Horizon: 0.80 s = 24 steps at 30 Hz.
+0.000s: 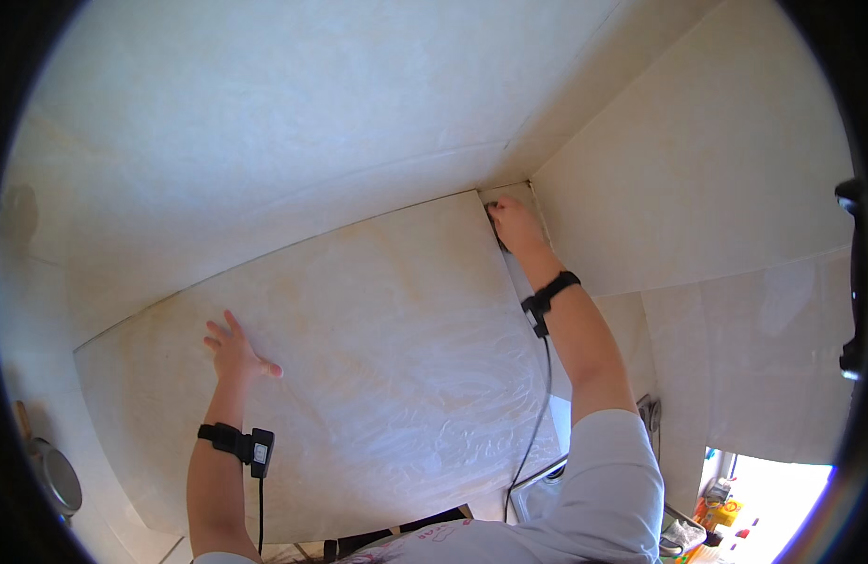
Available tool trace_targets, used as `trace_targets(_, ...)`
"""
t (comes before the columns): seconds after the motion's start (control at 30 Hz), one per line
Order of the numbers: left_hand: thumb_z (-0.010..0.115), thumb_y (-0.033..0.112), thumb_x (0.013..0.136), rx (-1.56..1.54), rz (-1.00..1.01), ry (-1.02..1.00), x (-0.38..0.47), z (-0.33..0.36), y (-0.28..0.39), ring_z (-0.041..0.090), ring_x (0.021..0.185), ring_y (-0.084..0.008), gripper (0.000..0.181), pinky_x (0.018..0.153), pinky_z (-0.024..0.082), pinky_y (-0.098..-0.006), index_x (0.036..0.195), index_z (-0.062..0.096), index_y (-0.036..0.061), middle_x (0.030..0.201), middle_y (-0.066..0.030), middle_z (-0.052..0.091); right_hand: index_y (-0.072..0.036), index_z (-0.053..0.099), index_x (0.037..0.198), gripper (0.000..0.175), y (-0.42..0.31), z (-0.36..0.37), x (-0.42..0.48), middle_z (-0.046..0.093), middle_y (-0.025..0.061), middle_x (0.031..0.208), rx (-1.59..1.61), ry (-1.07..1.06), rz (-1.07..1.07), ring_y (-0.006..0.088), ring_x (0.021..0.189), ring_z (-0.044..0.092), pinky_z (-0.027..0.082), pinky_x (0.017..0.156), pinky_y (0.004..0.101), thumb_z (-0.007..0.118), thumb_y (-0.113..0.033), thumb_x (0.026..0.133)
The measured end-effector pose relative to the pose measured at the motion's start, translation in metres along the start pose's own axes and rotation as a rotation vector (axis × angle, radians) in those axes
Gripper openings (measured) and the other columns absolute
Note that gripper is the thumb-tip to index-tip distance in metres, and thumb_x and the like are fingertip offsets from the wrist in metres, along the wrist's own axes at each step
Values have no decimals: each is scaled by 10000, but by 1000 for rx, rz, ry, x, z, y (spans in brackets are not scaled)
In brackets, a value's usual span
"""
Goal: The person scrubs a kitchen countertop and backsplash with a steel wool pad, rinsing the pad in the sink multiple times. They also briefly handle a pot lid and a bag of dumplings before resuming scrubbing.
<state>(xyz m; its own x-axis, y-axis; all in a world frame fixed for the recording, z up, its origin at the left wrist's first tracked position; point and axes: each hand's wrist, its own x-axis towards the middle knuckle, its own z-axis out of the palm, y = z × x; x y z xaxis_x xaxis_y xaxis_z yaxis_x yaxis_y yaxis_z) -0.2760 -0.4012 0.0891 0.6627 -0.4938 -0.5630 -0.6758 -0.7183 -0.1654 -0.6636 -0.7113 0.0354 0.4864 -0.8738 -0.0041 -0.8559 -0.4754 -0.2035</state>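
A large, pale marbled panel fills the middle of the view, with wet, foamy streaks over its lower right part. My left hand is spread at its left side with nothing in it; I cannot tell whether the palm presses on the surface. My right hand reaches up to the panel's far right edge, near the corner of the walls. Its fingers are closed on a dark pad, mostly hidden by the hand, which lies along that edge.
Black straps with small devices sit on both forearms, and a cable hangs from the right one. A metal pan is at the far left. At the lower right are a sink and a bright window with several items beside it.
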Motion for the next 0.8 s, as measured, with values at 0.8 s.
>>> trace_targets(0.8, 885, 317, 366, 9, 19, 22, 3, 3, -4, 93, 1302, -488, 1404, 990, 350, -462, 1409, -25, 86, 1427, -292, -24, -27, 579, 944, 195, -2, 10, 17, 571, 136, 980, 24, 163, -19, 310, 958, 530, 474, 771, 394, 495, -162, 832)
